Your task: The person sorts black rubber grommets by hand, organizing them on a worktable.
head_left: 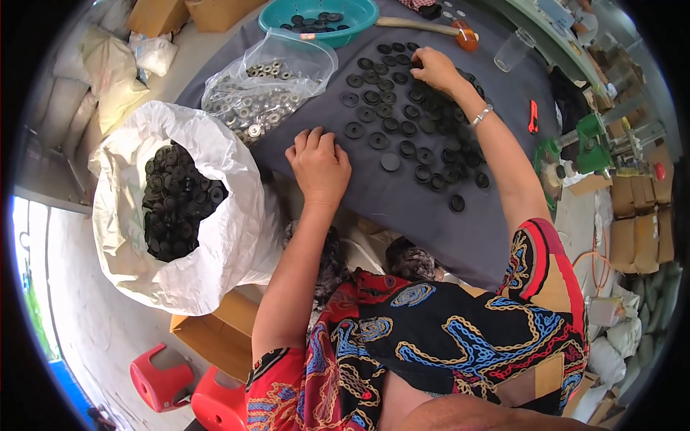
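Observation:
Many round black plastic caps [390, 161] lie spread over a dark grey cloth on the table. At the far side of this spread, my right hand [436, 70] is closed, its thumb and fingertips pinched on a black cap [416, 64]. A bracelet circles that wrist. My left hand [321, 167] rests on the cloth near the table's edge, fingers loosely bent and slightly apart, holding nothing that I can see. Left of it stands a large white sack [237, 208] full of similar black caps. Beyond, a clear plastic bag [316, 68] holds small metal ring-shaped parts.
A teal basin [368, 16] with black caps stands at the far edge, beside a wooden-handled mallet [466, 34]. To the right are a clear glass [514, 50], a red cutter knife [532, 117] and a green hand press [589, 144]. Red stools [162, 377] stand lower left.

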`<state>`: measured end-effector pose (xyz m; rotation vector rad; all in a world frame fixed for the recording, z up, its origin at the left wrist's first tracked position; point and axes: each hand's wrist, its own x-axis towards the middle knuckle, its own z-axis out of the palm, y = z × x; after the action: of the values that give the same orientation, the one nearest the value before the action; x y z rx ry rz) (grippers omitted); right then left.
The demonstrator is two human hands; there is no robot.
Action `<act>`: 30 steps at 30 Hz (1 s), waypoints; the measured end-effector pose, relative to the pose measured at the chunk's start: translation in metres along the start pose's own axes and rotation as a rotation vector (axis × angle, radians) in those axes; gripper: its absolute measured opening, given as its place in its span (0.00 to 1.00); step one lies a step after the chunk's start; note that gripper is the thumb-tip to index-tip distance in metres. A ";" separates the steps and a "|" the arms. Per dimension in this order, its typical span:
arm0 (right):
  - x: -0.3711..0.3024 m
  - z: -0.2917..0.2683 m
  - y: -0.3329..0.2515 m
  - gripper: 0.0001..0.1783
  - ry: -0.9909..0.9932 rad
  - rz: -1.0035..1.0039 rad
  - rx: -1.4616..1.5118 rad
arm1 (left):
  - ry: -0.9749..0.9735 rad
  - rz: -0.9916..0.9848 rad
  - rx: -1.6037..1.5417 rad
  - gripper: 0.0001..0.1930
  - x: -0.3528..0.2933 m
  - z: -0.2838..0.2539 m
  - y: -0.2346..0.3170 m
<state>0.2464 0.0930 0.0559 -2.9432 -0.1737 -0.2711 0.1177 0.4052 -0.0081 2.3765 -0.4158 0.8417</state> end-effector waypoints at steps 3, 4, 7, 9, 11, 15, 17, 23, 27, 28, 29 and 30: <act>0.011 0.010 0.000 0.16 -0.008 -0.024 -0.018 | 0.005 0.000 0.003 0.08 -0.001 0.000 0.000; 0.014 0.011 0.002 0.15 -0.009 -0.029 -0.054 | 0.003 -0.002 0.004 0.08 -0.001 0.000 0.000; 0.019 0.004 0.031 0.14 0.085 -0.012 -0.035 | 0.003 0.003 0.002 0.08 0.001 0.001 0.001; 0.017 -0.005 0.051 0.15 0.172 0.017 0.029 | -0.006 0.005 0.000 0.08 -0.001 0.000 0.002; 0.012 -0.006 0.052 0.15 0.150 0.044 0.012 | -0.002 0.002 -0.027 0.08 0.000 0.000 -0.001; 0.006 -0.003 0.043 0.18 0.052 0.103 -0.092 | -0.007 -0.004 -0.018 0.08 -0.001 0.001 -0.001; 0.003 -0.002 0.031 0.21 -0.038 0.126 -0.156 | -0.014 -0.005 -0.015 0.08 -0.001 0.001 -0.001; -0.002 -0.004 0.040 0.20 -0.046 0.146 -0.270 | 0.001 0.004 0.012 0.08 -0.002 0.000 0.000; -0.005 -0.007 0.056 0.18 -0.017 0.175 -0.175 | -0.007 -0.003 0.008 0.08 -0.001 -0.001 0.001; -0.003 -0.007 0.058 0.17 0.009 0.172 -0.156 | -0.009 -0.001 0.008 0.08 0.000 -0.001 0.001; -0.002 -0.006 0.060 0.16 0.034 0.170 -0.136 | -0.010 0.001 0.009 0.08 0.000 -0.001 0.001; -0.002 -0.006 0.062 0.16 0.033 0.171 -0.137 | -0.012 0.001 0.008 0.08 0.000 -0.001 0.001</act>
<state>0.2513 0.0311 0.0507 -3.0617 0.1051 -0.3178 0.1167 0.4051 -0.0073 2.3895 -0.4186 0.8316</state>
